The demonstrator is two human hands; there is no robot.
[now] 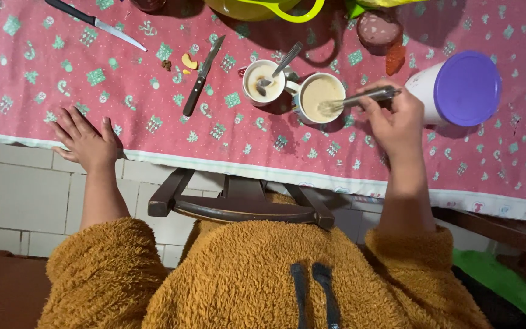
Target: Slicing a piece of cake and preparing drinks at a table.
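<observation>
Head view: the right hand pinches a metal whisk, its wires dipped in a cup of beige liquid mid-table, beside a second cup. The left hand lies spread, empty, on the red tablecloth edge.

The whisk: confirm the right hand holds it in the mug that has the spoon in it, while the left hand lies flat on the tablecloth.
Wrong on one point. In the head view the right hand holds the whisk in the other mug, beside the mug with the spoon. The left hand does lie flat on the tablecloth.
</observation>
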